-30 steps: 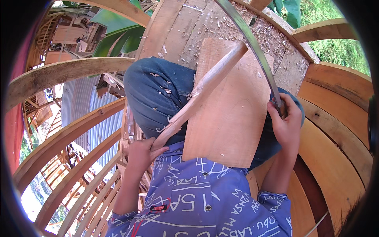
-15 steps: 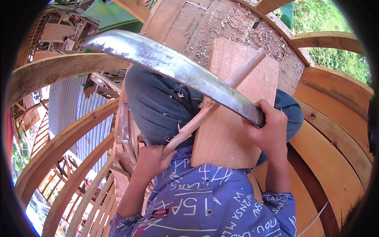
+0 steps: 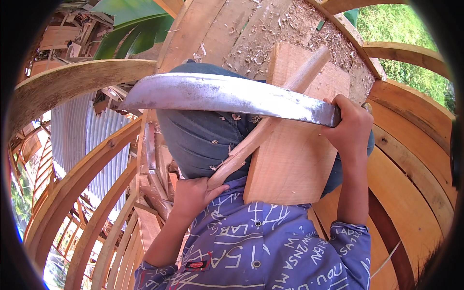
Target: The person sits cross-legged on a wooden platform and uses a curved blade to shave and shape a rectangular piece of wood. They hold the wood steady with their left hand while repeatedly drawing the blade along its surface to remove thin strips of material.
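My right hand [image 3: 349, 126] grips the handle end of a machete [image 3: 217, 94], whose broad, slightly curved steel blade points left across my lap. Under the blade a pale wooden stick [image 3: 246, 145] runs slantwise from lower left to upper right. Its lower end is held in my left hand [image 3: 195, 193], with the thumb along it. The upper part of the stick rests on a thick wooden board [image 3: 295, 169] that lies over my legs. Curled shavings cling to the stick near its middle. The blade hides part of the stick; whether the two touch, I cannot tell.
Curved wooden ribs [image 3: 82, 87] rise on the left, and planking [image 3: 411, 169] walls the right side. Shavings [image 3: 333, 38] litter the planks ahead. Beyond the left ribs are corrugated metal sheets [image 3: 92, 145] and scrap wood; a green leaf [image 3: 135, 29] hangs at the upper left.
The machete has swung from a slanted position to nearly level, its tip lower and its handle higher. My right hand has moved up and right. The left hand still holds the stick.
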Tool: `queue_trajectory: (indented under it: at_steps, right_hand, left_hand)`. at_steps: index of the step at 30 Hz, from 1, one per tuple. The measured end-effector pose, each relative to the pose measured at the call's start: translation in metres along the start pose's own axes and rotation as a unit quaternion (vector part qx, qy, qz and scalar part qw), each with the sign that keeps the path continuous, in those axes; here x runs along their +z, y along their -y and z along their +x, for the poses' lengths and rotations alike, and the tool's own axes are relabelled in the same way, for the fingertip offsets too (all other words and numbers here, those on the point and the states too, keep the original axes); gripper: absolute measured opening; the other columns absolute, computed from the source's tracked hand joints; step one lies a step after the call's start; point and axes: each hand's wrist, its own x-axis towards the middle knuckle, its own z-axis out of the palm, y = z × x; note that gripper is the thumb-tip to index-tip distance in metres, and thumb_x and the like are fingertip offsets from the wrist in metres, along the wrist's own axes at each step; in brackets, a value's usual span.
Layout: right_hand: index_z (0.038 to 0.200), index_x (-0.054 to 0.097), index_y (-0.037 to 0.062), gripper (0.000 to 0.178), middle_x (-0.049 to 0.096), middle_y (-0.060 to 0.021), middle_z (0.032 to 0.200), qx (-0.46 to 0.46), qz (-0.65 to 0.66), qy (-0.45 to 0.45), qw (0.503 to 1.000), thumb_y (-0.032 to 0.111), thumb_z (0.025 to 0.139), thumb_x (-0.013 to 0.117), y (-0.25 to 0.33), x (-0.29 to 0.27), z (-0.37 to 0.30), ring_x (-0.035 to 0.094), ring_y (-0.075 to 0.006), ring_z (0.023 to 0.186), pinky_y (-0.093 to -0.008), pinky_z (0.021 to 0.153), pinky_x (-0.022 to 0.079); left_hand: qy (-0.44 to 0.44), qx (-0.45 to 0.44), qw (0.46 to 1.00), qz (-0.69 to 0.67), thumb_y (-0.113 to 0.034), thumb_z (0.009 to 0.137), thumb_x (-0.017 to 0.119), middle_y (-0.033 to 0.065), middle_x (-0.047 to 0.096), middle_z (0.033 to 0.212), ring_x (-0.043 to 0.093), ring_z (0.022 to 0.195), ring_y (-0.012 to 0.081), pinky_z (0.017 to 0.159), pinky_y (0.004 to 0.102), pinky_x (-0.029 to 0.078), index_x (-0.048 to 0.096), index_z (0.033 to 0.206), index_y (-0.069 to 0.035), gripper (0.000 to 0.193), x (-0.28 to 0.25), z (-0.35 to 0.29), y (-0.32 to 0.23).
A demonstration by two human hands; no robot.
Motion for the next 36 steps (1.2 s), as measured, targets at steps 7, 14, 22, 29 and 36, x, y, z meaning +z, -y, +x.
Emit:
queue_trajectory:
  at_steps: [7, 14, 22, 29, 36]
  right_hand:
    - [0.074, 0.06, 0.0052, 0.016, 0.054, -0.0108, 0.058, 0.051, -0.104, -0.082, 0.99, 0.014, 0.066, 0.071, -0.05, -0.013, 0.005, 0.055, -0.0272, 0.054, -0.0351, 0.05, 0.039]
    - [0.072, 0.056, -0.003, 0.032, 0.032, -0.0046, 0.053, 0.209, 0.049, -0.098, 0.972, 0.022, 0.087, 0.068, -0.124, -0.03, -0.012, 0.03, -0.0114, 0.052, -0.0318, 0.048, 0.025]
    - [0.073, 0.061, 0.0033, 0.014, 0.057, -0.0124, 0.058, 0.026, 0.081, 0.026, 0.996, 0.015, 0.071, 0.069, 0.007, -0.012, -0.006, 0.057, -0.0282, 0.053, -0.0385, 0.051, 0.041]
    - [0.068, 0.058, 0.007, 0.013, 0.059, -0.0105, 0.061, -0.065, 0.037, -0.008, 0.997, 0.014, 0.069, 0.068, 0.0, 0.005, 0.017, 0.06, -0.0308, 0.057, -0.0394, 0.053, 0.044]
    - [0.071, 0.059, 0.0082, 0.014, 0.058, -0.01, 0.062, -0.027, -0.013, -0.019, 0.999, 0.01, 0.061, 0.07, -0.022, -0.002, 0.008, 0.059, -0.0297, 0.058, -0.0389, 0.052, 0.042]
  left_hand:
    - [-0.024, 0.015, 0.999, -0.016, -0.048, 0.075, 0.074, 0.0119, 0.054, 0.048, 0.056, 0.042, 0.0278, 0.045, 0.0362, 0.046, 0.055, 0.053, -0.003, 0.053, 0.001, 0.002, -0.002]
    - [-0.034, 0.014, 0.999, -0.013, -0.047, 0.071, 0.078, 0.0108, 0.052, 0.045, 0.056, 0.04, 0.0265, 0.044, 0.0354, 0.046, 0.056, 0.051, -0.003, 0.052, 0.006, 0.003, -0.001]
    - [-0.014, -0.023, 1.0, 0.012, -0.045, 0.068, 0.08, 0.0123, 0.053, 0.047, 0.056, 0.043, 0.0274, 0.047, 0.0355, 0.045, 0.061, 0.057, -0.001, 0.049, 0.007, -0.003, 0.0]
    - [-0.069, -0.007, 0.997, 0.02, -0.05, 0.073, 0.075, 0.0107, 0.049, 0.043, 0.052, 0.039, 0.0285, 0.042, 0.0363, 0.042, 0.058, 0.052, -0.003, 0.054, 0.009, 0.001, -0.007]
    - [-0.055, -0.001, 0.998, 0.044, -0.053, 0.074, 0.072, 0.0099, 0.049, 0.043, 0.052, 0.038, 0.0274, 0.041, 0.036, 0.043, 0.055, 0.05, -0.005, 0.056, 0.004, 0.005, -0.008]
